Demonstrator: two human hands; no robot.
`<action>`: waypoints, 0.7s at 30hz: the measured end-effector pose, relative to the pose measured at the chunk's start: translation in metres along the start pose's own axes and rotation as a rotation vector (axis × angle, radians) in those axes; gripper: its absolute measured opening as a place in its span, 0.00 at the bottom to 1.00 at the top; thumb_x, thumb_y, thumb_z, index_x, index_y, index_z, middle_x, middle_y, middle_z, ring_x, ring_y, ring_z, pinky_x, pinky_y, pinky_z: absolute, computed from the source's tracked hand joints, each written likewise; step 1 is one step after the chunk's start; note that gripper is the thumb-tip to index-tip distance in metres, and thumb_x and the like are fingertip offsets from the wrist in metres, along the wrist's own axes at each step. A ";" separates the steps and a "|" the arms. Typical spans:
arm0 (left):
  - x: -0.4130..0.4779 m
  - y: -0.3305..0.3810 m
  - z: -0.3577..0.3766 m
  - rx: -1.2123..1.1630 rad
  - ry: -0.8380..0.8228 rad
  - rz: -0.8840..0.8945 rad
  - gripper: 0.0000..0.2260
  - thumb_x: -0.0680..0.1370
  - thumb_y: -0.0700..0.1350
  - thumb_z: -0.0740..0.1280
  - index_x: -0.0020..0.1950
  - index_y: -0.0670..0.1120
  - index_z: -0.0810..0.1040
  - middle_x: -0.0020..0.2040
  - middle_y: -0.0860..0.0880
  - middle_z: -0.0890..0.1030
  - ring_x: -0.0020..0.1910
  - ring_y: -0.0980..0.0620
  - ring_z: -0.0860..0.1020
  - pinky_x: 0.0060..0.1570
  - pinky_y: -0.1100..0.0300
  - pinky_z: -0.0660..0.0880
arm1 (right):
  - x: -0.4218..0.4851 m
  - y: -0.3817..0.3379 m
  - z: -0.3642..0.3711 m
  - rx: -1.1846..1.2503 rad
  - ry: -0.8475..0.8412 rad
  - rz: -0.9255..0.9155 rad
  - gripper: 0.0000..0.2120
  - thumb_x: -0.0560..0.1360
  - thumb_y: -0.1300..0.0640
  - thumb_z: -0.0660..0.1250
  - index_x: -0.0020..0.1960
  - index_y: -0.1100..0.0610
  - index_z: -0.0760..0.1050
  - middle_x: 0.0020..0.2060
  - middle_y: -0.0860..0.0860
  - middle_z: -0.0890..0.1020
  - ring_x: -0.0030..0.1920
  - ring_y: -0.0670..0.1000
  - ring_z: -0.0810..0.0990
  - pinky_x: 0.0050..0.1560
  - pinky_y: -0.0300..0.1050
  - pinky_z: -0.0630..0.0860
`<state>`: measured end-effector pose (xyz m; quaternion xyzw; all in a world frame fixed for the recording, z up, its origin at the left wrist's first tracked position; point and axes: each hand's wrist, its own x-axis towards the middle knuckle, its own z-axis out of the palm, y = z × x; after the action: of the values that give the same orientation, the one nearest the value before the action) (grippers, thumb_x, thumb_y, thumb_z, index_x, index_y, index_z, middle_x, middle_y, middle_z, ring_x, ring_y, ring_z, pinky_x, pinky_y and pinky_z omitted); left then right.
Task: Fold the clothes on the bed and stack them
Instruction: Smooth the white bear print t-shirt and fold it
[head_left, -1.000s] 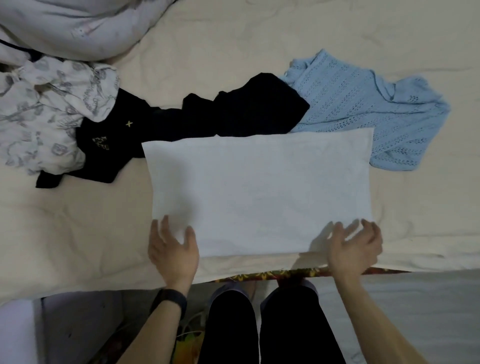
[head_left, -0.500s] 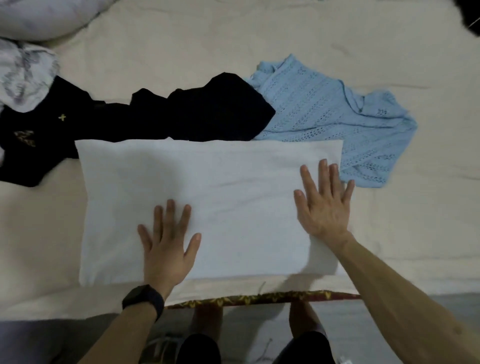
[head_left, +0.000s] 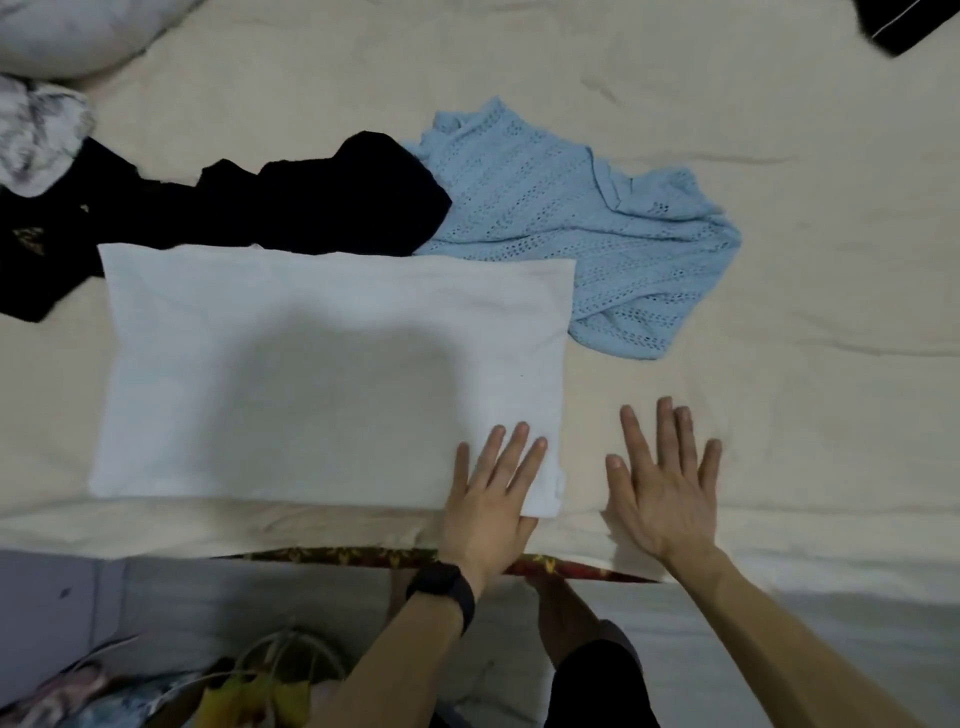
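Shifted rightward since half a second back, the left hand (head_left: 491, 493) is now laid flat and splayed on the lower right corner of the white folded cloth (head_left: 311, 374), while the right hand (head_left: 662, 483) is spread on the bedsheet (head_left: 805, 374) just beside it. Lying centre-left in frame, the cloth is judged light, soft and floppy, probably best pinched at its right-hand corners. It's seen as a smooth pale rectangle.
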<state>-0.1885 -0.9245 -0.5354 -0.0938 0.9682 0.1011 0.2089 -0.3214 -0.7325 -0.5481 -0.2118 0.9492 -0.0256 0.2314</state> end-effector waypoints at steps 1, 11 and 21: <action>-0.001 0.005 -0.004 -0.025 -0.001 -0.018 0.39 0.80 0.58 0.62 0.83 0.50 0.45 0.83 0.48 0.47 0.81 0.43 0.46 0.76 0.35 0.47 | -0.001 0.003 0.000 -0.002 -0.017 -0.008 0.30 0.82 0.38 0.45 0.83 0.42 0.47 0.82 0.52 0.43 0.82 0.52 0.38 0.78 0.62 0.35; -0.018 0.016 -0.050 -0.722 0.283 -0.459 0.06 0.83 0.49 0.63 0.56 0.50 0.77 0.43 0.52 0.80 0.40 0.55 0.77 0.39 0.60 0.75 | 0.010 -0.015 -0.036 0.122 -0.172 0.044 0.29 0.81 0.39 0.53 0.79 0.47 0.59 0.81 0.58 0.53 0.81 0.58 0.48 0.77 0.65 0.47; -0.048 0.006 -0.099 -1.020 0.454 -0.614 0.07 0.80 0.53 0.63 0.48 0.67 0.71 0.34 0.56 0.77 0.29 0.57 0.74 0.28 0.65 0.68 | 0.096 -0.115 -0.122 1.058 -0.305 0.290 0.22 0.75 0.35 0.69 0.46 0.54 0.71 0.42 0.53 0.82 0.40 0.53 0.81 0.40 0.47 0.77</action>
<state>-0.1850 -0.9348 -0.4261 -0.4737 0.7477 0.4624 -0.0529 -0.4079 -0.8829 -0.4636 0.0643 0.7823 -0.4345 0.4416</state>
